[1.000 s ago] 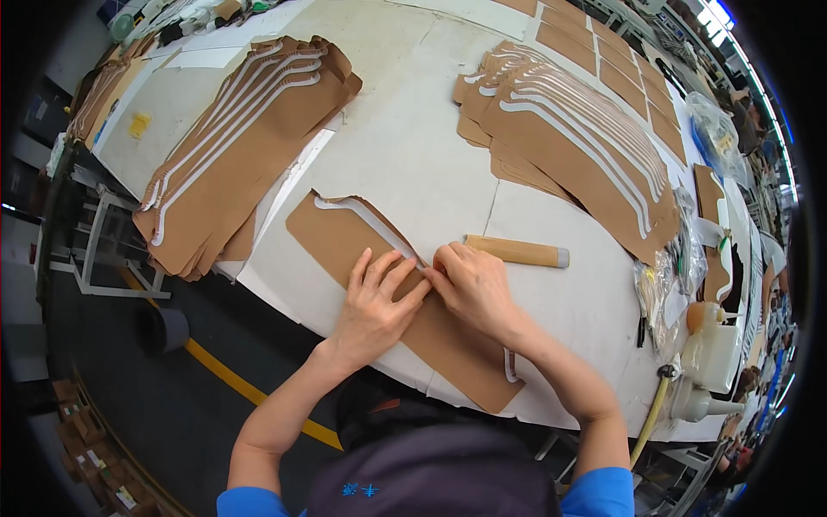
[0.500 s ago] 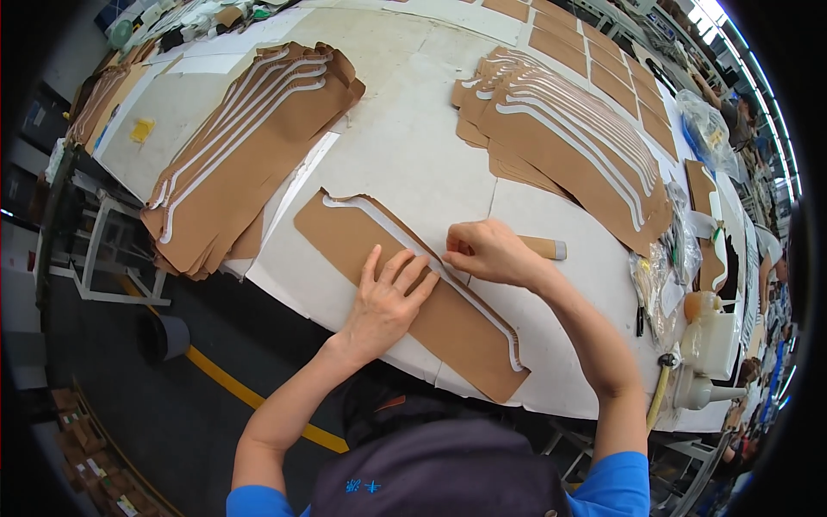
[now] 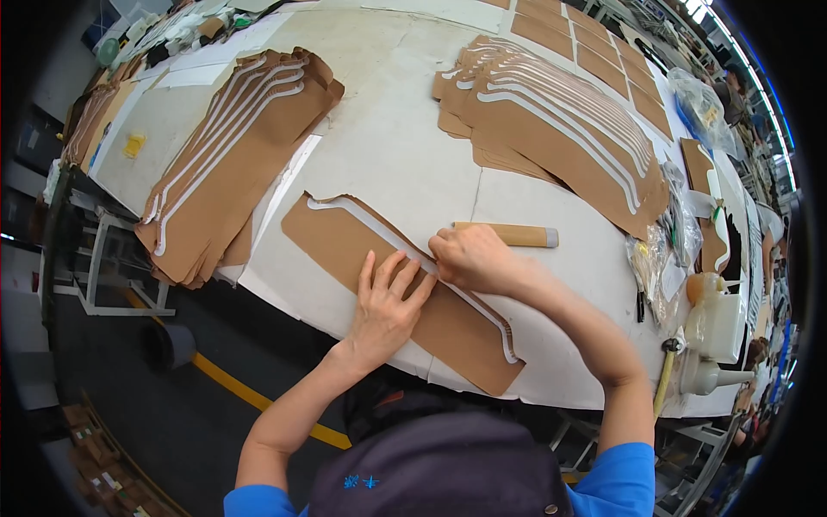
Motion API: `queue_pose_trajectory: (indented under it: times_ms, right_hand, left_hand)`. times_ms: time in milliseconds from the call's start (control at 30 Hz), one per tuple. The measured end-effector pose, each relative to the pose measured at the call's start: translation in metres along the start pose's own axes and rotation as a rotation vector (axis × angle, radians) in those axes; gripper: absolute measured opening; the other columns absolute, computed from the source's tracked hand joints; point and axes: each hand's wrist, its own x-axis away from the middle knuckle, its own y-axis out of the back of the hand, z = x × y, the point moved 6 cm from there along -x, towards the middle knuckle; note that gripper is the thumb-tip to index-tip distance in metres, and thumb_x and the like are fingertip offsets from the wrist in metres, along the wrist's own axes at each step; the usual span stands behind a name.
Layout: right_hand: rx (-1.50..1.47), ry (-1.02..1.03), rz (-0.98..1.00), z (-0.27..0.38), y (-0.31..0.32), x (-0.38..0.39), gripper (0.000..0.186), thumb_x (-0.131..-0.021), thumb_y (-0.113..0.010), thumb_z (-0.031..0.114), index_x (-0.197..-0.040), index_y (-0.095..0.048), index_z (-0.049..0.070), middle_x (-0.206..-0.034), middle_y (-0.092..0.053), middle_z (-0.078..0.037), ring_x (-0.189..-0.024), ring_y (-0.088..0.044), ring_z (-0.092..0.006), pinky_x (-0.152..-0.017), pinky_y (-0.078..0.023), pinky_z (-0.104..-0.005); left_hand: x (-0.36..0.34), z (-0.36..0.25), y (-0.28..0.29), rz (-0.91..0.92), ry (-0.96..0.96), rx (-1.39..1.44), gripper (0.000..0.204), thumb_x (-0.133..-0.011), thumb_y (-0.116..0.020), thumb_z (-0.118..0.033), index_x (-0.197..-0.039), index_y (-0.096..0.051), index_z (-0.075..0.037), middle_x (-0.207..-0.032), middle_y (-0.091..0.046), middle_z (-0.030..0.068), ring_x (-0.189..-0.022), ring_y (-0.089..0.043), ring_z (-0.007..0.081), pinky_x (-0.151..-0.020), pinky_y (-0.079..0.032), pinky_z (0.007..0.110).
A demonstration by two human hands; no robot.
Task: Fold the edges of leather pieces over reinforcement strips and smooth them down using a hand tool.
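A long brown panel (image 3: 469,351), like leather or card, lies slantwise on the table in front of me. A white strip (image 3: 355,209) follows its far edge, beside a narrow notched margin. My left hand (image 3: 386,303) rests on the panel's middle with spread fingers, their tips by the white strip. Bent over the same far edge, my right hand (image 3: 472,258) has its fingers pinched together on the margin; its fingertips are partly hidden. Just beyond the right hand lies a flat brown stick (image 3: 515,235) with a grey end, touched by neither hand.
Fanned stacks of similar brown panels lie at the left (image 3: 226,155) and far right (image 3: 551,138). Clear plastic bags (image 3: 659,276), a white bottle (image 3: 717,332) and a yellow hose (image 3: 664,385) crowd the right side. The table's near edge (image 3: 297,320) runs close to my arms.
My right hand has moved slightly left and down, closing in on the panel's edge. More of the flat stick shows now. My left hand stays on the panel. The whole view has shifted slightly.
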Motion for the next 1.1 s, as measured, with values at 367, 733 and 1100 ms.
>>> queue_pose_trajectory:
  times_ms: [367, 733, 1100]
  right_hand:
    - [0.054, -0.011, -0.227, -0.047, 0.036, 0.046, 0.034, -0.082, -0.083, 0.019, -0.111, -0.066, 0.010, -0.116, -0.060, -0.009, -0.111, -0.056, -0.0292, -0.095, -0.043, -0.0442]
    - [-0.318, 0.047, -0.039, -0.046, 0.029, 0.089, 0.044, -0.088, -0.077, 0.010, -0.130, -0.069, 0.017, -0.116, -0.058, -0.012, -0.084, -0.071, -0.0302, -0.069, -0.058, -0.0437]
    - [-0.414, 0.034, -0.051, -0.038, 0.033, 0.084, 0.040, -0.096, -0.077, 0.021, -0.133, -0.068, 0.009, -0.108, -0.062, -0.011, -0.084, -0.069, -0.0302, -0.072, -0.056, -0.0419]
  left_hand:
    - [-0.003, -0.006, -0.004, 0.010, 0.003, 0.026, 0.046, -0.084, -0.070, 0.001, -0.130, -0.070, -0.007, -0.135, -0.059, 0.0118, -0.136, -0.054, 0.0333, -0.120, -0.039, 0.060]
    - [-0.007, -0.019, -0.002, 0.006, 0.033, -0.019, 0.049, -0.085, -0.072, -0.001, -0.133, -0.070, -0.009, -0.135, -0.058, 0.0112, -0.135, -0.053, 0.0327, -0.120, -0.040, 0.058]
    - [-0.004, -0.017, -0.003, 0.042, 0.035, -0.008, 0.049, -0.086, -0.071, -0.004, -0.135, -0.071, -0.010, -0.139, -0.057, 0.0129, -0.137, -0.052, 0.0339, -0.121, -0.037, 0.059]
